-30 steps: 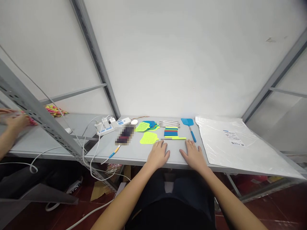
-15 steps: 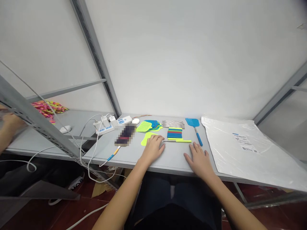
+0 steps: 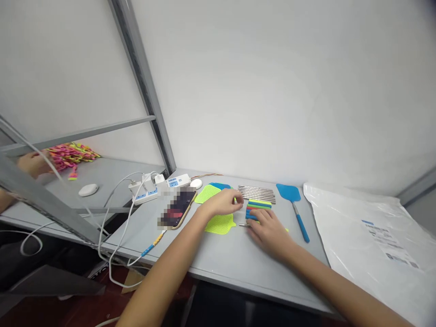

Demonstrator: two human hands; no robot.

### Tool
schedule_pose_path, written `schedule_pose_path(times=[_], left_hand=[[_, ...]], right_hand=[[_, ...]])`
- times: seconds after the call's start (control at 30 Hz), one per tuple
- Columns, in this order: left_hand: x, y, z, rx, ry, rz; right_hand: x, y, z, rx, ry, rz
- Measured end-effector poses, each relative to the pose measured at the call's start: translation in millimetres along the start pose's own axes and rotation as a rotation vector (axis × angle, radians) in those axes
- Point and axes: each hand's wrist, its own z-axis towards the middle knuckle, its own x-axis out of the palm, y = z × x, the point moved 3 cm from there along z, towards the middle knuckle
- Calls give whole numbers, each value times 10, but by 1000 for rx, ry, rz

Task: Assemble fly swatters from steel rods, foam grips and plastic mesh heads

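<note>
My left hand (image 3: 225, 202) hovers over the mesh fly swatter heads, its fingers loosely curled with a gap at the thumb; nothing shows in it. Below it lies a yellow-green swatter head (image 3: 220, 224), and behind it more yellow-green (image 3: 207, 193) and blue heads. Just right of its fingertips are several thin metal rods (image 3: 257, 193). My right hand (image 3: 269, 231) rests with fingers stretched over a row of coloured handle tubes (image 3: 259, 204). It partly covers a metal rod (image 3: 243, 225) with a yellow-green handle. Further right lies a complete blue fly swatter (image 3: 289, 192).
A phone (image 3: 182, 206) on a cable, power strips (image 3: 146, 194) with plugs and a white round object (image 3: 195, 183) stand left. A white plastic package (image 3: 354, 227) covers the right side. Beyond the metal post, another person's hand (image 3: 34, 163) is near pink-yellow pieces (image 3: 73, 156).
My left hand has lifted off the front swatter head and moved towards the rods. My right hand has shifted left onto the handle tubes. The view has turned and tilted somewhat.
</note>
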Motion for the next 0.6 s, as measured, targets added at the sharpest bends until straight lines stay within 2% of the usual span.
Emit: schedule_pose_path(times=[0.1, 0.27, 0.43, 0.6], left_hand=[[21, 61, -92, 17, 104, -27], [108, 172, -260, -25, 135, 32], [203, 183, -292, 13, 230, 98], [321, 152, -271, 24, 242, 134]], right_hand=[[152, 12, 74, -28, -34, -2], [345, 37, 56, 46, -30, -35], [373, 57, 10, -6, -8, -43], [369, 57, -4, 16, -22, -35]])
